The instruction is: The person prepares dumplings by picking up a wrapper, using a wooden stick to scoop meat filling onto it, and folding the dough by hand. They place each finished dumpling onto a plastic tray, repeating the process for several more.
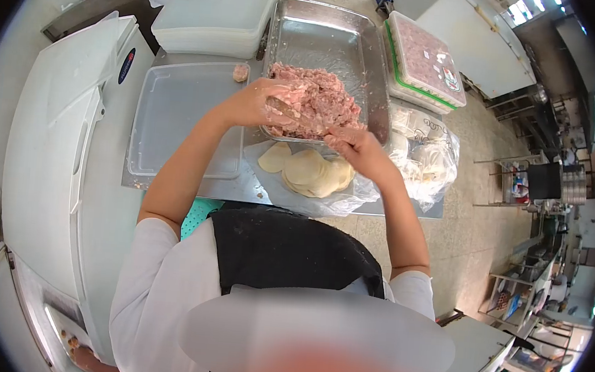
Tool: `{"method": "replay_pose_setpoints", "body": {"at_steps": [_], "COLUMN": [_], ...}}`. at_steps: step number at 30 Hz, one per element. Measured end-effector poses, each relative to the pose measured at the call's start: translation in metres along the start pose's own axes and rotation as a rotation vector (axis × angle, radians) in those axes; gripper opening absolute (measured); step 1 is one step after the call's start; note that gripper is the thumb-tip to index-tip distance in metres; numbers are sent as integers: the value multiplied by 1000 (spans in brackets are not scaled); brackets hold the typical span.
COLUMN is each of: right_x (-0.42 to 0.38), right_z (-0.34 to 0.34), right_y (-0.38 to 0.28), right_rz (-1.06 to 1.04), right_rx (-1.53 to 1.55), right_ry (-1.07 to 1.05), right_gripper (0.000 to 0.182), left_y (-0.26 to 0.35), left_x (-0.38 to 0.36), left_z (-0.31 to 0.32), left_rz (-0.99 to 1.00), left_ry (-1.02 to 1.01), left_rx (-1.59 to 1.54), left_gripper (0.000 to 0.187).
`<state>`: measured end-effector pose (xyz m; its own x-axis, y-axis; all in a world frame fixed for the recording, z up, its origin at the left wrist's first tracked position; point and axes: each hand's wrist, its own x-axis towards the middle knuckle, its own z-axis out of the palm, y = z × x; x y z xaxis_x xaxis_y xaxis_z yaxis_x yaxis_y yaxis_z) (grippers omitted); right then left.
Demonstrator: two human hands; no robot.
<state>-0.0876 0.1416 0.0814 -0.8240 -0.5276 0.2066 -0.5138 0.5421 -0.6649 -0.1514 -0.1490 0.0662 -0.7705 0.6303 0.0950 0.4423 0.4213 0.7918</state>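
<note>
Metal table (241, 193), white freezer (52, 146) left, shelving (508, 300) right — left hand (253, 103) at ground meat (322, 93), grip unclear — right hand (360, 149) closed on slim tool (303, 118).

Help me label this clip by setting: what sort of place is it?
Probably a commercial kitchen: there's a deep metal tray of minced meat, stacked plastic containers and what looks like a white chest freezer.

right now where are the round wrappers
Head view, centre: the round wrappers lie at the near side of the table, between the metal tray and the black apron.
</note>
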Motion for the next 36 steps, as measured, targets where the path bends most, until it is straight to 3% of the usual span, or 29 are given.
{"method": "replay_pose_setpoints", "body": {"at_steps": [2,5,6,7,9,11,13,14,17,18,19,20,21,22,23,25,26,27,29,34,36], "right_x": [7,9,9,9,8,4,-3,-21,-35,-30,-30,-32,-33,-32,-29,-21,-18,-18,-11,3,5], "right_z": [1,-3,16,30,46,48,53,60,37,22,11,2,-6,-11,-4,12,10,0,-24,11,7], "right_y": [-19,-72,-63,-57,-49,-35,-6,46,18,-2,-17,-30,-44,-59,-53,-43,-45,-50,-69,-56,-59], "right_rz": [9,150,22,32,135,146,247,357,432,582,587,545,495,419,416,78,233,231,253,66,121], "right_rx": [24,-422,-383,-391,-612,-651,-907,-863,-773,-745,-747,-528,-307,-88,-88,-110,-96,-98,-464,-383,-312], "right_ry": [-42,147,254,261,260,289,203,112,129,11,18,161,296,299,295,226,130,128,153,182,170], "right_gripper": [21,26,25,25,26,21,19,17,17,23,23,24,25,26,26,28,26,26,24,22,23], "left_y": [-14,-41,-48,-52,-47,-26,-56,-66,-5,-4,-6,-8,-11,-11,-10,7,16,3,-29,-45,-51], "left_x": [-2,-9,-7,-3,2,7,11,14,6,8,12,16,17,18,17,19,19,17,14,10,1], "left_z": [-4,3,3,1,-2,-11,8,16,-10,-5,-6,-7,-7,-7,-6,-10,-11,-4,8,-2,-10], "left_rz": [57,-53,-44,-21,13,-80,-43,-18,34,37,171,302,305,268,228,173,122,122,171,146,117], "left_ry": [9,194,186,176,159,-21,37,103,-24,-37,56,156,160,96,32,-57,-152,-149,161,112,100], "left_rx": [61,67,65,88,105,-20,2,25,-136,-141,-136,-132,-131,-75,-20,36,94,94,27,56,99], "left_gripper": [68,69,69,70,71,75,73,72,69,69,66,64,64,63,61,60,58,58,58,59,60]}}
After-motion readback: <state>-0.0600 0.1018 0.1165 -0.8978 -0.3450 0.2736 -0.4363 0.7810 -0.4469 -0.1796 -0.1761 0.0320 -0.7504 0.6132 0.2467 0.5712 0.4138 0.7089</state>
